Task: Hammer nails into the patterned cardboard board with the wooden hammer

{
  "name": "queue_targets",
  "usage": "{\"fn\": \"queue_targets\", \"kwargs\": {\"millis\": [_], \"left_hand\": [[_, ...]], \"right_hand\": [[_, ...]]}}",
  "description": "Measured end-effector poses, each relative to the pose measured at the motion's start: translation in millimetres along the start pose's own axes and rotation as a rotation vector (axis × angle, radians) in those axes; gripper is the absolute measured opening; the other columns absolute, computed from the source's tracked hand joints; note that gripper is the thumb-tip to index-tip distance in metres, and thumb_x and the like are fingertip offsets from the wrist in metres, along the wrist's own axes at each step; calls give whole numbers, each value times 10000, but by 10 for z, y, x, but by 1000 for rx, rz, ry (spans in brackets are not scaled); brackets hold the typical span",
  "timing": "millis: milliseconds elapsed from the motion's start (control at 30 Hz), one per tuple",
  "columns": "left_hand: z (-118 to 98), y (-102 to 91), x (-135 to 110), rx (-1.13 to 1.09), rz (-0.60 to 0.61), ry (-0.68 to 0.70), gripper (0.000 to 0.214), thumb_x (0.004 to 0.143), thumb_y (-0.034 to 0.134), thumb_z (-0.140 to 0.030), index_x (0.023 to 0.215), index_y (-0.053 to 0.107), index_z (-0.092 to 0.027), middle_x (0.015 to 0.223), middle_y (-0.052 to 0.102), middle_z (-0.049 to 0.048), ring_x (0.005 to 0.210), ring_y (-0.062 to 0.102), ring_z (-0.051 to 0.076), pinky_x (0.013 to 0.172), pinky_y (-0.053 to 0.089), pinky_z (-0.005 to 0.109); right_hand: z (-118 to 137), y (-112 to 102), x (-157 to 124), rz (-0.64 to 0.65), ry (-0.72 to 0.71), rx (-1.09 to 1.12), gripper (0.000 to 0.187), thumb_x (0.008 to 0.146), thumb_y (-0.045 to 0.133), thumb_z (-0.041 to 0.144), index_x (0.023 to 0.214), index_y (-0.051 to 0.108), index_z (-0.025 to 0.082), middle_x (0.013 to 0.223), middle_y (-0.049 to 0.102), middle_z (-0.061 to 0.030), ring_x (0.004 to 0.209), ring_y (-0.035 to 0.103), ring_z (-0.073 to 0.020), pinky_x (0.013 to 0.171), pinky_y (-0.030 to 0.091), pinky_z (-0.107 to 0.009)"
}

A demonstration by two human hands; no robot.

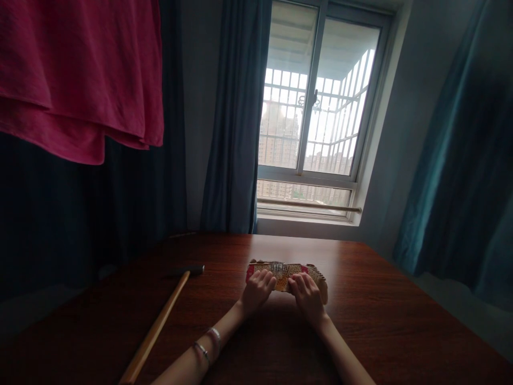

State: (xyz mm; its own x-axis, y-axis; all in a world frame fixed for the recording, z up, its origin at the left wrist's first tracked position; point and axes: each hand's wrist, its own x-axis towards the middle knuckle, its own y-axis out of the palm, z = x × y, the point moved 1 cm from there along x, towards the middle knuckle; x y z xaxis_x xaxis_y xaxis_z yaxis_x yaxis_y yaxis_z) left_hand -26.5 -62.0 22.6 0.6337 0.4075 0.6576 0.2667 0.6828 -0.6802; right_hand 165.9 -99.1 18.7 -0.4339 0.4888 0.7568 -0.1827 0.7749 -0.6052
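A flat wooden object (pixel 286 272) with red patches, holes and a few metal pins lies on the dark wooden table (pixel 380 315), far from me. My left hand (pixel 258 291) rests on its left part with fingers curled over it. My right hand (pixel 306 294) lies on its right part, fingers bent and pressing down. Both hands hold the piece against the table top. Two bracelets (pixel 208 345) sit on my left wrist.
A hammer (pixel 160 323) with a long wooden handle lies to the left, its dark head toward the window (pixel 316 112). Blue curtains (pixel 234 123) hang at both sides. A red cloth (pixel 80 69) hangs at the upper left.
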Motion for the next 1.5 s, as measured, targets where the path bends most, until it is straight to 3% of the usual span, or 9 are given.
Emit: {"fn": "queue_targets", "kwargs": {"millis": [367,767,867,967,1233,1333,1500], "left_hand": [[-15,43,-35,-41,6,14,185,880,346,-119,791,498,-173,735,530,24,699,482,165,618,316,292],[-53,-13,-1,-179,124,-66,145,864,368,-151,872,512,-160,823,565,47,789,541,172,671,388,272],[-60,-114,5,-252,182,-99,167,855,407,-249,976,493,-172,925,568,57,849,541,177,698,414,264],[-70,-197,2,-307,259,-113,210,844,427,-318,998,484,-187,960,564,56,871,541,181,717,429,264],[-55,-201,0,-337,363,-152,171,853,380,-273,901,512,-176,908,589,68,813,578,188,674,452,273],[-48,-195,-11,-340,399,-170,180,851,375,-278,862,520,-171,883,599,73,761,593,187,649,456,276],[-49,-225,-8,-350,423,-189,213,855,355,-275,845,539,-168,861,616,76,749,605,191,658,458,288]], "right_hand": [[18,-46,-6,-1,-25,-9,220,840,469,130,1027,569,186,1029,603,-76,962,520,-222,893,410,-416],[-59,5,-88,35,5,-22,262,822,494,96,1040,576,215,971,637,-49,912,566,-191,780,459,-310],[-265,-43,-198,23,34,-106,275,818,477,72,1025,582,220,966,647,-49,927,573,-204,750,467,-304],[-612,-191,-364,108,94,-223,307,797,471,53,1022,585,228,992,642,-55,952,564,-230,735,473,-316],[-1690,-726,-965,374,490,-506,335,760,409,68,999,584,224,912,601,-91,818,561,-241,550,447,-308],[-2027,-787,-1286,393,649,-551,326,755,385,95,966,592,232,883,586,-96,828,554,-263,529,450,-331],[-2287,-745,-1710,426,711,-526,328,697,382,119,843,641,257,854,588,-118,854,578,-302,570,482,-406]]}}
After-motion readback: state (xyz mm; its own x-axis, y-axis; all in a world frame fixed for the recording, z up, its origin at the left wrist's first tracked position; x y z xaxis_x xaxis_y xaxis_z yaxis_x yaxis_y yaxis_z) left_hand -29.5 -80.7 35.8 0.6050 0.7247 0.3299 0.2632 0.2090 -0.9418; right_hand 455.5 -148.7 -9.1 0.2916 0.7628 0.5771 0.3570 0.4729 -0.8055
